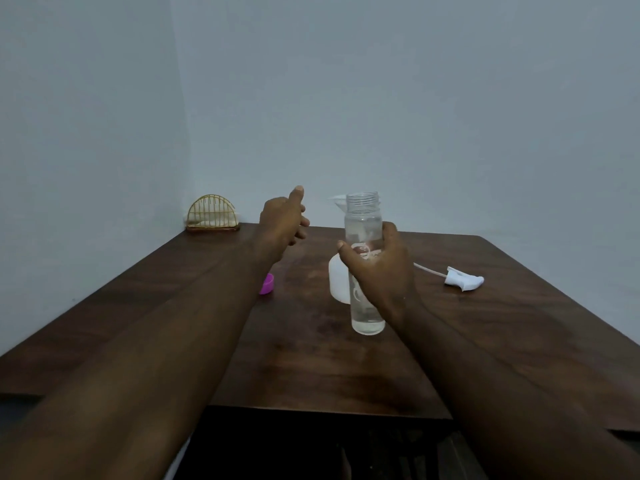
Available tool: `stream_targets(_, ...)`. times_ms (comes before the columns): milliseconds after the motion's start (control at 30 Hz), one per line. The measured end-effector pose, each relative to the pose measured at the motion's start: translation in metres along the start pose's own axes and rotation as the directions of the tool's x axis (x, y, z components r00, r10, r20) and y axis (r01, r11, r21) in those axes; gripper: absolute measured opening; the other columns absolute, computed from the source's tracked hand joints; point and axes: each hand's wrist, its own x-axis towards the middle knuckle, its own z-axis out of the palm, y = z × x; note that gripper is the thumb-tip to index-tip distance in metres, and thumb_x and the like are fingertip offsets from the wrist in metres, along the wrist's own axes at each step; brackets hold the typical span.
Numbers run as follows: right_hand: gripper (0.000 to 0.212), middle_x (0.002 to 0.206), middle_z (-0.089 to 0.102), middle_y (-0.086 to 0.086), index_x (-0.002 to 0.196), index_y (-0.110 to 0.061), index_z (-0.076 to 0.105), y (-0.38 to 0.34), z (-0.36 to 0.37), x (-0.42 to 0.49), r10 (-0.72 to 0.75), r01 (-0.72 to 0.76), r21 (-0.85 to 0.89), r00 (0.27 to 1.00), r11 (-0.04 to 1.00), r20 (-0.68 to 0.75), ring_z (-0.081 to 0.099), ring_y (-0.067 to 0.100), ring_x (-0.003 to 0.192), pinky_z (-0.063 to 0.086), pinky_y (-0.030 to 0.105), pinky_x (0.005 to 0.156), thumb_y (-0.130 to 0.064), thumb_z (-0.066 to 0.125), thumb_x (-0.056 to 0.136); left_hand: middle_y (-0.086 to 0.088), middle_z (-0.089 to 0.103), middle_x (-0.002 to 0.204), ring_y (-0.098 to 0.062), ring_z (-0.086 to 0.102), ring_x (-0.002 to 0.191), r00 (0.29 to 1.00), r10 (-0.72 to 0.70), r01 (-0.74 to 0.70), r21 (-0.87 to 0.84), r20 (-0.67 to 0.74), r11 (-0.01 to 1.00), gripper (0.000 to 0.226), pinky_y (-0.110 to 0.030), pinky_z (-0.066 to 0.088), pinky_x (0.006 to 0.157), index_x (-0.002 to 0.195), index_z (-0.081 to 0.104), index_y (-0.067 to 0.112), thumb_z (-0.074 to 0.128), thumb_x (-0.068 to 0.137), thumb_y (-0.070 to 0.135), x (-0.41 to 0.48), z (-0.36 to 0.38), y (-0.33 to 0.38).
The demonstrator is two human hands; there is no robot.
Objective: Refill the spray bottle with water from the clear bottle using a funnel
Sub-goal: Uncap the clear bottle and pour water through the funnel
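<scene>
A tall clear plastic bottle (365,233) with an open threaded neck stands upright at the middle of the dark brown wooden table (311,368); it holds clear water to well up its body, though the exact level is hard to read. Just behind it, and partly hidden by it, is a squat translucent white spray bottle (337,282) with its head removed; what is inside it cannot be told. The rim of a clear plastic funnel (336,201) shows above it, behind the clear bottle's neck, but the funnel's spout is hidden. The white trigger spray head (464,283) with its thin dip tube lies on the table to the right, well apart from both bottles. A small pink cap (267,284) lies to the left, partly behind the left forearm. The right hand (379,271) is wrapped round the clear bottle's middle, thumb on the left side and fingers round the far side. The left hand (285,220) is raised over the table left of the bottles, thumb up, fingers loosely bent, holding nothing. A gold wire arched holder (212,213) sits at the far left corner
</scene>
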Motion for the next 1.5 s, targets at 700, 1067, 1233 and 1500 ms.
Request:
stream_targets(700, 0.03, 0.078, 0.066, -0.007, 0.09, -0.017, 0.058, 0.022, -0.063, 0.05, 0.021, -0.016, -0.266, 1.0, 0.964, 0.017, 0.063, 0.009, 0.073, 0.052, 0.027, 0.064, -0.037, 0.073, 0.074, 0.0, 0.051, 0.061, -0.014, 0.045, 0.048, 0.975, -0.139, 0.168, -0.168, 0.173, 0.971, 0.029, -0.023, 0.035, 0.046, 0.076, 0.054, 0.013, 0.049, 0.094, 0.035, -0.009, 0.043, 0.027)
stream_targets(1067, 0.035, 0.091, 0.065, -0.003, 0.101, -0.014, 0.056, 0.022, -0.089, 0.082, 0.025, 0.067, -0.435, 0.979, 0.898, 0.202, 0.062, 0.016, 0.086, 0.051, 0.031, 0.071, -0.033, 0.073, 0.077, 0.001, 0.045, 0.055, -0.011, 0.041, 0.043, 0.985, -0.064, 0.113, -0.326, 0.158, 0.939, 0.028, -0.023, 0.031, 0.044, 0.07, 0.049, 0.016, 0.055, 0.093, 0.029, -0.008, 0.05, 0.026)
stream_targets(1233, 0.036, 0.09, 0.067, -0.003, 0.1, -0.017, 0.053, 0.019, -0.098, 0.096, 0.012, 0.144, -0.471, 0.95, 0.87, 0.313, 0.063, 0.01, 0.082, 0.046, 0.021, 0.064, -0.035, 0.075, 0.078, 0.0, 0.044, 0.055, -0.011, 0.039, 0.04, 0.989, -0.039, 0.087, -0.353, 0.141, 0.932, 0.023, -0.023, 0.029, 0.044, 0.071, 0.048, 0.014, 0.054, 0.091, 0.022, -0.007, 0.053, 0.026)
stream_targets(1500, 0.043, 0.091, 0.067, 0.0, 0.1, -0.013, 0.054, 0.013, -0.103, 0.114, 0.011, 0.228, -0.543, 0.916, 0.808, 0.4, 0.063, 0.018, 0.085, 0.051, 0.034, 0.071, -0.037, 0.078, 0.075, -0.002, 0.043, 0.055, -0.011, 0.038, 0.04, 0.989, -0.046, 0.096, -0.369, 0.142, 0.924, 0.02, -0.021, 0.028, 0.042, 0.07, 0.048, 0.011, 0.053, 0.089, 0.016, -0.004, 0.056, 0.029)
